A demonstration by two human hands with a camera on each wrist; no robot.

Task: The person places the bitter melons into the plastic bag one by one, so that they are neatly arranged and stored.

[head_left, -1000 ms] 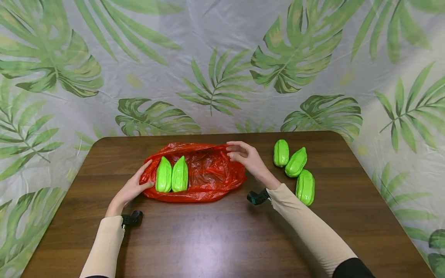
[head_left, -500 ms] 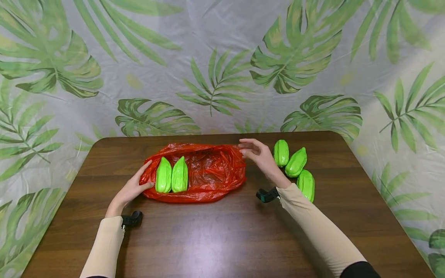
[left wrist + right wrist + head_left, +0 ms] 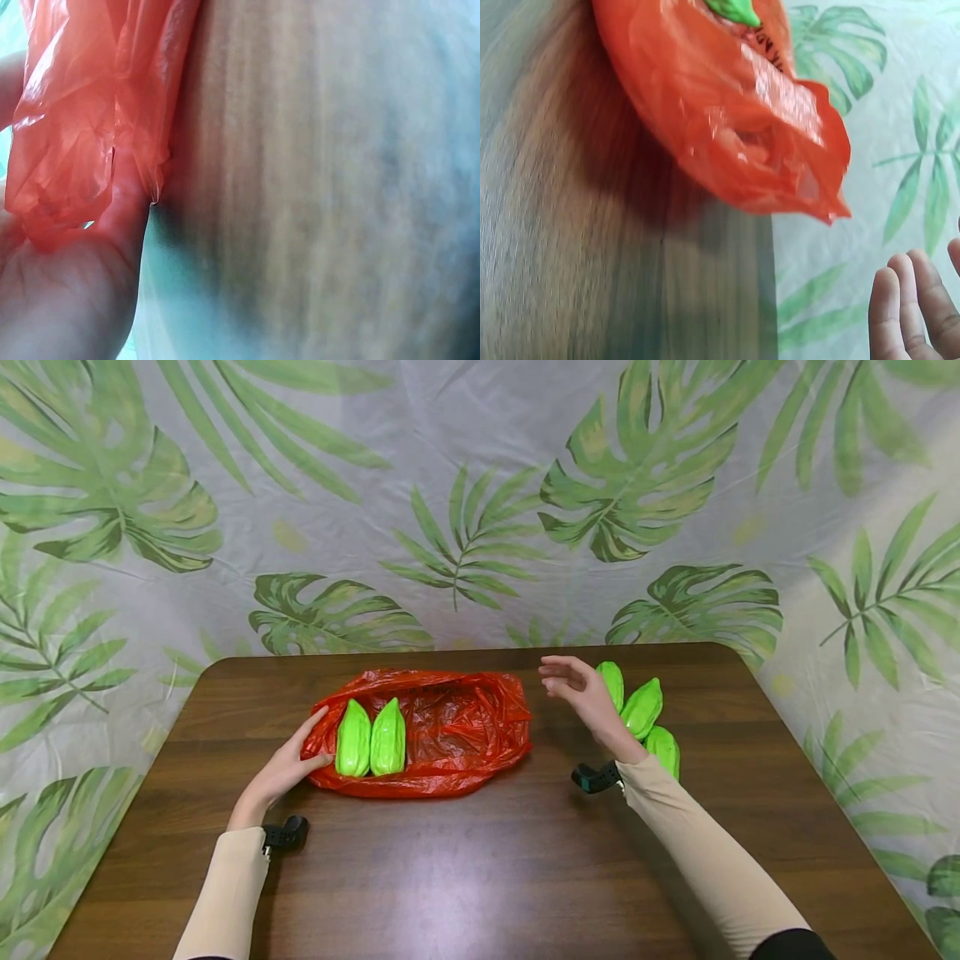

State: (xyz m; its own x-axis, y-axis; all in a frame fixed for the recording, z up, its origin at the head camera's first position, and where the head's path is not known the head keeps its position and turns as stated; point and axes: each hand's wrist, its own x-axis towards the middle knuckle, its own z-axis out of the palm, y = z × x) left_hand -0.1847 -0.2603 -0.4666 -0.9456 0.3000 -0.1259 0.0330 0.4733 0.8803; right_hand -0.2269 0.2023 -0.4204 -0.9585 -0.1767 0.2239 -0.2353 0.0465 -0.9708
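A red plastic bag [image 3: 450,735] lies spread on the table with its mouth facing up. Inside its left part, two glossy bright green ridged fruits [image 3: 353,739], pointed at one end, stand side by side. My left hand [image 3: 281,770] grips the bag's left end between thumb and fingers; in the left wrist view, thin red film [image 3: 97,127] covers part of that hand. Right of the bag, apart from it, my right hand [image 3: 581,693] is raised with relaxed, slightly bent fingers and holds nothing. Just beyond it lie three more green fruits [image 3: 643,706], partly hidden by the hand and sleeve.
Everything lies on a dark brown wooden table [image 3: 450,877] with rounded far corners. A cloth backdrop [image 3: 480,527] printed with green leaves hangs behind it. Each wrist bears a black strapped camera [image 3: 287,833].
My right hand has moved away from the bag's right end, rightward toward the three loose fruits, and covers part of them. My left hand and the bag have stayed still.
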